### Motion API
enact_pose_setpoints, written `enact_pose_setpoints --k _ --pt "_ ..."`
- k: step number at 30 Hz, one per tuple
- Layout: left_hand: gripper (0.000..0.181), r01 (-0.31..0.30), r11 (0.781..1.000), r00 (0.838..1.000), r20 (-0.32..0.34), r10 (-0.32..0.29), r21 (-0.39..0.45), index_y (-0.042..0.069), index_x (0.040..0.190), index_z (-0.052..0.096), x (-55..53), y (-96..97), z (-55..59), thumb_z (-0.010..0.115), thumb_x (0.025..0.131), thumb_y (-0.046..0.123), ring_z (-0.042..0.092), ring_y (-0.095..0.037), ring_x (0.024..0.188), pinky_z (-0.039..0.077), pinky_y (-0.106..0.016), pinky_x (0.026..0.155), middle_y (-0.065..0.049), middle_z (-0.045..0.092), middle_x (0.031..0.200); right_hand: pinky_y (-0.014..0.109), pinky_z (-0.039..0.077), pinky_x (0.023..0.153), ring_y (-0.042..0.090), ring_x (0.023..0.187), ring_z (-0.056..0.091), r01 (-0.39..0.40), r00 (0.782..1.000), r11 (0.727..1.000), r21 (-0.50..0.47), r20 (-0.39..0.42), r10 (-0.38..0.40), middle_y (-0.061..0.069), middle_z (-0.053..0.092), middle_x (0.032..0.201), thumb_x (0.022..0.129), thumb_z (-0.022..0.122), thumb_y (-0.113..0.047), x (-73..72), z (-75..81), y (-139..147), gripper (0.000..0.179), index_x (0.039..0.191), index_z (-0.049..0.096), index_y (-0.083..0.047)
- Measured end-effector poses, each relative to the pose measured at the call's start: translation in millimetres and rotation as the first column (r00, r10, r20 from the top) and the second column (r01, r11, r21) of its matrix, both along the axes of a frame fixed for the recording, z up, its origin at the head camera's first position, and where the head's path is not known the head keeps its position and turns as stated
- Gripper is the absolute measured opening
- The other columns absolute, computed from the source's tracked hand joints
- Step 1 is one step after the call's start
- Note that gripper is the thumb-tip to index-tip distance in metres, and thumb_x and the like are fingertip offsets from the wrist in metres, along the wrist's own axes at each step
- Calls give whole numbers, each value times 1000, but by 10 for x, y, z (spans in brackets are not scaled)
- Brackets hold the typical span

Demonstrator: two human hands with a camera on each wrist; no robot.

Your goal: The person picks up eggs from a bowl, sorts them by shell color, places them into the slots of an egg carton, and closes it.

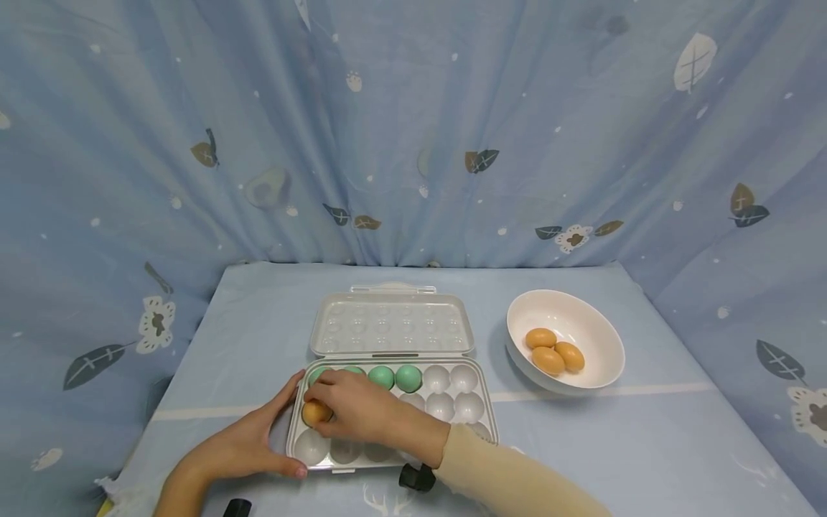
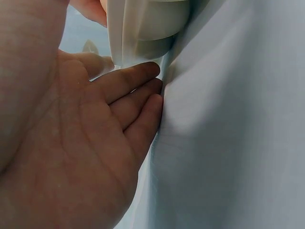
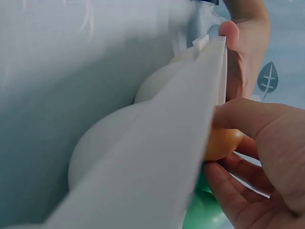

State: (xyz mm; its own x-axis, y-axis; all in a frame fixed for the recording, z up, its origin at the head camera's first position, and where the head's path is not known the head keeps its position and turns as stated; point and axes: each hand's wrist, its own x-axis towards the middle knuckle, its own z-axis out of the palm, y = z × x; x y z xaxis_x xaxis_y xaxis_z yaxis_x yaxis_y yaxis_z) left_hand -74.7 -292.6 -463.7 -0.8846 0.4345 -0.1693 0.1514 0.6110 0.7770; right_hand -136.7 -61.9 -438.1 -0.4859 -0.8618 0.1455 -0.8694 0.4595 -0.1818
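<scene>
In the head view an egg box [image 1: 296,438] lies open, its clear lid [image 1: 393,324] folded back. My right hand [image 1: 362,409] reaches across it and pinches an orange egg [image 1: 316,412] at the left end of the middle row; the right wrist view shows thumb and fingers around this egg [image 3: 223,143]. Several green eggs [image 1: 381,376] sit in the back row, partly covered by that hand. My left hand [image 1: 248,441] spans the box's left end, thumb at the near corner and index finger at the far one. Its other fingers [image 2: 136,102] look nearly straight beside the box.
To the right stands a white bowl [image 1: 601,362] holding three orange eggs [image 1: 548,360]. Bare cups [image 1: 469,407] show at the right and front of the box. A blue patterned curtain [image 1: 413,143] hangs behind the cloth-covered table [image 1: 258,316].
</scene>
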Motion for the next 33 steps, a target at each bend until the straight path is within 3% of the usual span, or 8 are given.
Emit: enact_pose_setpoints --k 6,8,13,18,28,33 --pt "133 -13 1000 1000 19 13 9 23 168 -3 3 10 -3 92 76 38 27 -46 150 35 -66 111 -20 19 170 17 48 98 3 113 63 33 995 997 -68 96 -26 -6 70 126 94 75 -27 -26 147 160 40 132 69 -15" --pt "133 -24 1000 999 26 24 9 23 168 -2 3 7 -12 93 75 39 27 -48 150 33 -70 110 -20 19 170 18 50 97 5 113 65 62 991 992 -111 126 -48 -4 70 127 94 75 -26 -58 232 252 40 132 69 -14" --pt "135 -41 999 999 14 41 -2 24 168 1 7 -1 -28 95 72 41 28 -48 150 31 -71 110 -21 22 169 23 54 89 16 105 70 152 975 965 -215 193 -110 2 72 125 94 77 -24 -165 405 538 41 132 68 -12" --pt "137 -39 999 999 -19 39 -27 25 168 1 8 -2 -32 95 70 42 30 -44 150 35 -65 111 -18 25 169 32 57 91 21 106 72 231 958 924 -305 239 -161 5 71 126 91 80 -19 -264 488 862 42 130 68 -9" --pt "137 -38 998 998 -53 35 -55 26 168 1 3 1 -47 96 69 43 31 -42 150 39 -53 112 -16 27 169 32 58 91 23 105 73 374 923 857 -355 233 -307 6 73 123 89 82 -17 -401 578 1485 40 126 69 -7" --pt "136 -27 999 1000 -15 26 -31 26 168 -1 -10 11 -34 94 72 42 29 -44 151 35 -63 113 -19 25 169 35 58 92 25 105 73 456 889 815 -357 233 -395 8 73 121 89 83 -16 -456 616 1818 39 125 70 -7"
